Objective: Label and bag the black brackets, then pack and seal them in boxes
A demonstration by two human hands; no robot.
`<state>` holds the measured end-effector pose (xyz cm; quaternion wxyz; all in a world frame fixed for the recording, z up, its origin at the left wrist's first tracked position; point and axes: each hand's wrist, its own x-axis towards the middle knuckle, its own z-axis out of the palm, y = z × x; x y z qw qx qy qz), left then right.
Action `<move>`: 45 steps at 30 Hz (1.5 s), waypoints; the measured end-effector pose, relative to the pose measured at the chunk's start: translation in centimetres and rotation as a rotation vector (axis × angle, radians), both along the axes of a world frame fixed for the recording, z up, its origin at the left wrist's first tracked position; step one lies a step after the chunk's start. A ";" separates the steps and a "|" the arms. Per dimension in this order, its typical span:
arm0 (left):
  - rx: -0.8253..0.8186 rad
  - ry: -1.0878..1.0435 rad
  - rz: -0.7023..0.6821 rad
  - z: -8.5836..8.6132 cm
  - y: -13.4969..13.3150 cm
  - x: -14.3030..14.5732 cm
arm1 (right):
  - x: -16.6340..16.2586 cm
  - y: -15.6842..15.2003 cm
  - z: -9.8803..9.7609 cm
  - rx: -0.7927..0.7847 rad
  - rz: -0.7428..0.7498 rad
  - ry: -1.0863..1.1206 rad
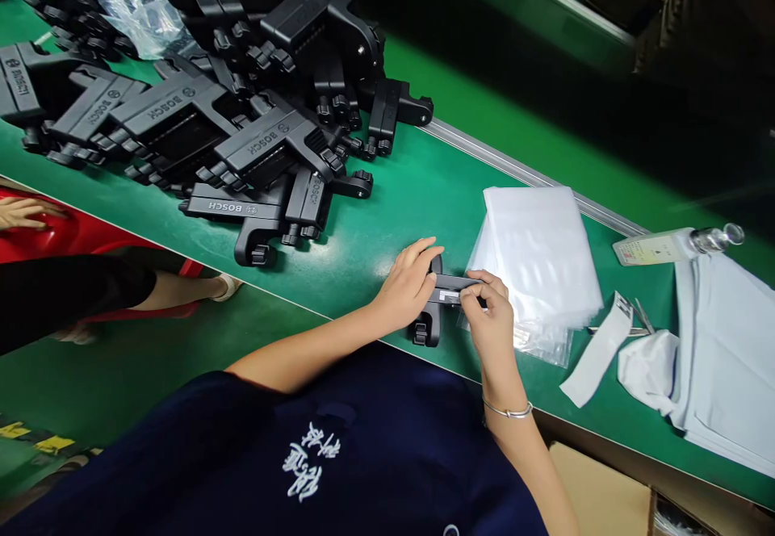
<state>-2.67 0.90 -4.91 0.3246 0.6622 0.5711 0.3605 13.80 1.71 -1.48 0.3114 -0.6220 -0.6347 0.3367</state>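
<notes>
Right at the near edge of the green workbench (396, 205), a black knobbed bracket (432, 316) lies between the person's two hands, its long housing pointing right and a small white label (449, 297) on its face. The left hand (407, 282) rests over the bracket's left part, fingers stretched out and thumb set apart from them — whether they grip underneath, I cannot tell. The right hand (492, 310) is clamped on the other end, thumb beside the label and bent fingers over the upper edge; a metal bangle (508, 412) circles that wrist. Just beyond sits a stack of clear plastic bags (542, 253). Farther right are a bottle (655, 247), a white strip (598, 350) partly over some scissors (643, 316), a crumpled white cloth (647, 368) and large white sheets (726, 358). Leftward, BOSCH-marked brackets (260, 148) are heaped together, and a co-worker's hand (27, 211) touches a red stool (78, 236).
</notes>
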 end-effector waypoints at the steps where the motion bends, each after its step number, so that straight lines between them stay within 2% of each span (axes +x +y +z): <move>1: 0.002 0.001 0.001 0.0 0.0 0.0 | 0.0 0.0 0.0 -0.002 -0.002 0.000; 26: -0.009 0.001 0.007 0.1 -0.1 0.1 | 0.1 0.0 0.2 -0.002 0.023 -0.031; 30: 0.108 0.012 0.041 0.4 -0.3 -0.6 | -0.1 -0.1 0.0 0.000 0.030 -0.066; 32: 0.222 0.073 -0.039 0.7 -0.5 -1.4 | -0.2 -0.2 -0.1 0.020 0.037 -0.083; 34: 0.290 0.176 -0.241 0.9 -0.7 -2.3 | -0.3 -0.2 -0.1 0.038 0.047 -0.095; 37: 0.279 0.311 -0.480 1.0 -0.6 -3.5 | 0.7 -0.1 0.4 0.033 0.088 -0.101; 42: 0.252 0.395 -0.630 1.6 0.8 -4.6 | 4.9 0.9 1.6 -0.111 0.373 -0.040; 45: 0.293 0.417 -0.718 2.6 2.1 -3.9 | 6.1 1.4 1.4 -0.054 0.495 -0.163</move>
